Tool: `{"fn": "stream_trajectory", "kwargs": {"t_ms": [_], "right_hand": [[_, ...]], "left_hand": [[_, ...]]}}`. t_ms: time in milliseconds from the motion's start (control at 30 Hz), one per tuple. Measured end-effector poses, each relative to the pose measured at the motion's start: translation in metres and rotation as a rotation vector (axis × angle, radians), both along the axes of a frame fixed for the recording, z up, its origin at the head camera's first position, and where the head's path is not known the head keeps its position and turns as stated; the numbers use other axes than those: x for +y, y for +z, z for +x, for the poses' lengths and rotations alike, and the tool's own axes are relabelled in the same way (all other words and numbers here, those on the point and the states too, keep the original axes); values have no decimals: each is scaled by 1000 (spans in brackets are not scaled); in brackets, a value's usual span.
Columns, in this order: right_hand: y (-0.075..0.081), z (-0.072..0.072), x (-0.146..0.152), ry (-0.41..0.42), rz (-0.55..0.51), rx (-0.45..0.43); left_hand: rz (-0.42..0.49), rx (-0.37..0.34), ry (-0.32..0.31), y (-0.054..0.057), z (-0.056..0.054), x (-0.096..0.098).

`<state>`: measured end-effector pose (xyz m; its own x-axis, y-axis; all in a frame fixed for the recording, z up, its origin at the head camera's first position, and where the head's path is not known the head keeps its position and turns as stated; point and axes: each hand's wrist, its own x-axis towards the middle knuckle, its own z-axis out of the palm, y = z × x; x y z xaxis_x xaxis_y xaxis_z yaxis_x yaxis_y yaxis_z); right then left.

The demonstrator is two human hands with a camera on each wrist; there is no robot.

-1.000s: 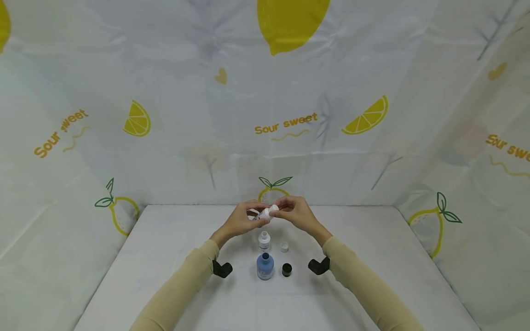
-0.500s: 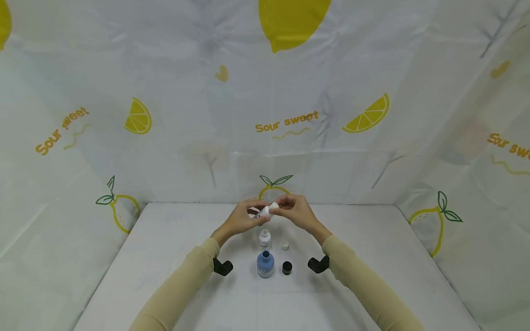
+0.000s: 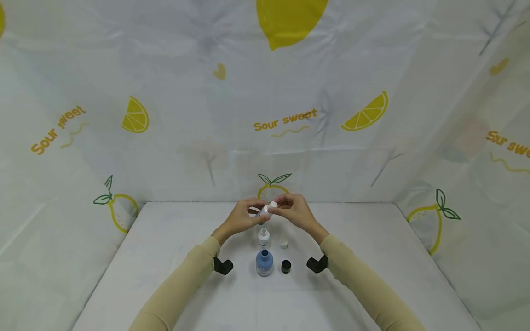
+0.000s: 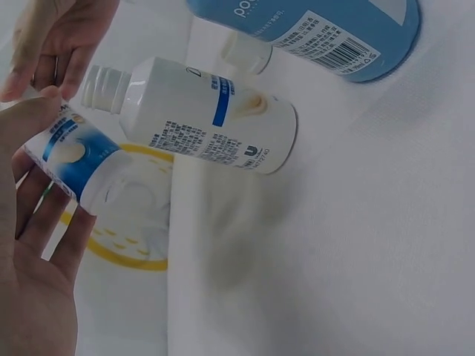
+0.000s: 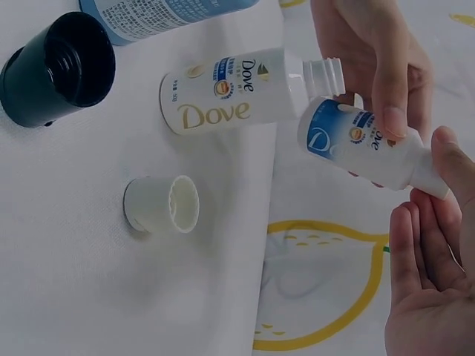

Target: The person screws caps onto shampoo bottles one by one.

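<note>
My left hand (image 3: 241,217) holds a small white and blue Dove bottle (image 5: 347,137) above the table's far edge. The bottle is tilted, its neck end toward the right hand. My right hand (image 3: 299,214) pinches the white cap (image 5: 430,175) at the top of that bottle between thumb and fingers. Whether the cap turns freely or sits tight cannot be seen. Just below the hands a larger white Dove bottle (image 5: 223,93) stands uncapped, its threaded neck bare. Nearer stands an uncapped blue bottle (image 3: 264,264).
To the right of the white bottle, a loose white cap (image 3: 283,244) rests on the white table (image 3: 186,294). A black cap (image 3: 286,266) is beside the blue bottle. A lemon-printed sheet (image 3: 186,115) rises behind the table's back edge.
The hands stay together in nearly the same place. The held bottle and its cap stand slightly steeper than one second ago. The bottles and caps on the table have not moved.
</note>
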<state>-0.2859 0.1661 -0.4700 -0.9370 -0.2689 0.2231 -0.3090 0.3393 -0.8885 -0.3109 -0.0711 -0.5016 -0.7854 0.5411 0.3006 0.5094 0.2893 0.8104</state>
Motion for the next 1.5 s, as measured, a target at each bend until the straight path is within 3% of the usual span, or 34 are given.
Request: {"fn": "stream_trajectory", "kwargs": {"t_ms": [233, 567, 833, 1067, 1267, 1500], "right_hand": [[-1, 0, 2, -1, 5, 8], [-10, 2, 17, -34, 45, 49], [-22, 9, 32, -65, 42, 16], [-31, 15, 40, -73, 69, -34], [-37, 18, 46, -61, 97, -26], [-41, 19, 50, -55, 98, -25]], "left_hand": [[17, -17, 25, -4, -4, 1], [71, -148, 54, -17, -10, 1], [75, -214, 51, -30, -12, 1], [60, -223, 52, -38, -12, 4], [70, -226, 55, -40, -9, 4], [48, -221, 15, -41, -8, -1]]}}
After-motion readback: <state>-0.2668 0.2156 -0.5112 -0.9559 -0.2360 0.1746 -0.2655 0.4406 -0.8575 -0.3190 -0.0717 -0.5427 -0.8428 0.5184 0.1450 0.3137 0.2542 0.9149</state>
